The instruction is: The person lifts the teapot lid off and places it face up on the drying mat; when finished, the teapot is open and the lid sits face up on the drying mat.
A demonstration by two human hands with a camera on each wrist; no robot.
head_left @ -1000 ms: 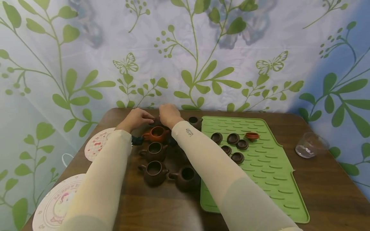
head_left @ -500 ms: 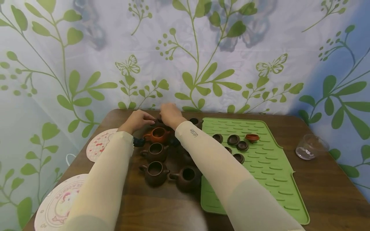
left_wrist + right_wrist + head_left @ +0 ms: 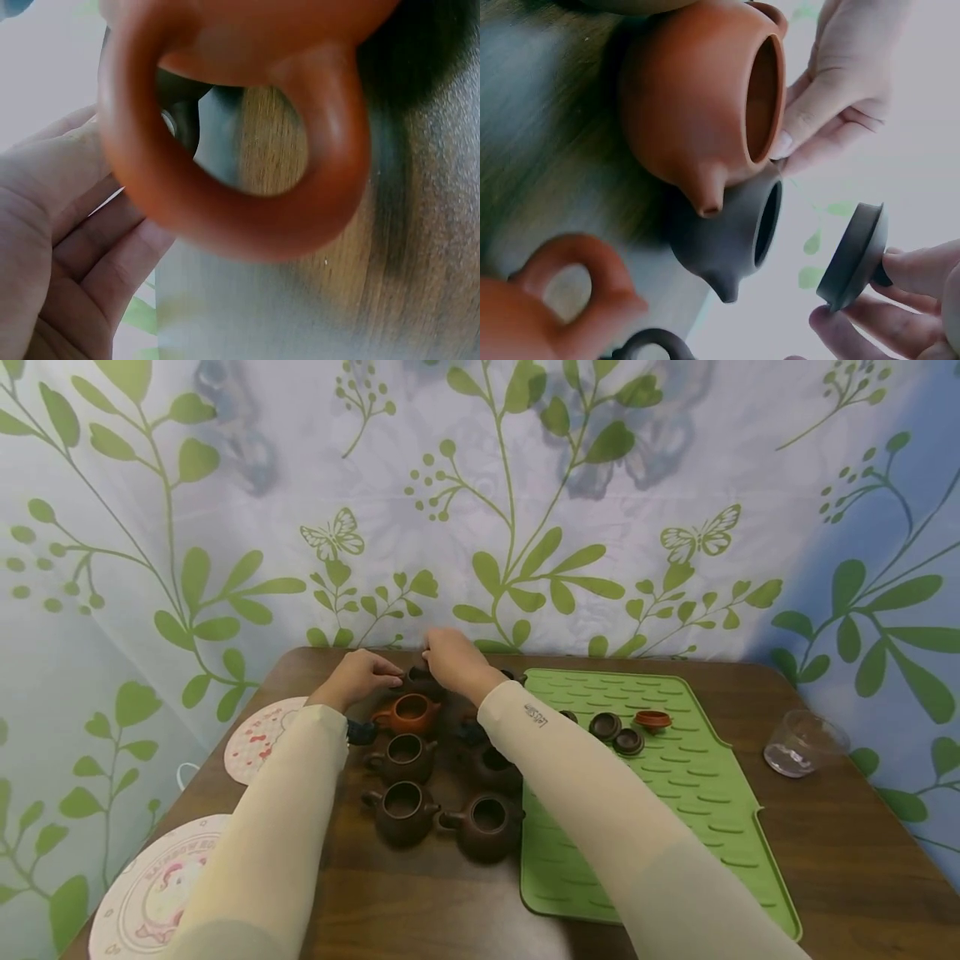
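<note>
At the back left of the table, my left hand pinches the handle of a dark brown teapot, whose mouth is uncovered. My right hand holds a dark teapot lid by its knob, tilted and apart from that teapot, as the right wrist view shows. In front of the dark teapot stands a lidless orange teapot; its ring handle fills much of the left wrist view and hides part of my left fingers. Several other dark teapots stand nearer, uncovered.
A green ridged mat lies on the right, bearing several dark lids and an orange lid. Farther right is a clear glass. Two round printed mats lie along the left edge. A patterned curtain hangs behind the table.
My right hand has moved a little right, away from the dark teapot, and its mouth now shows in the head view. My left hand stays in nearly the same place.
</note>
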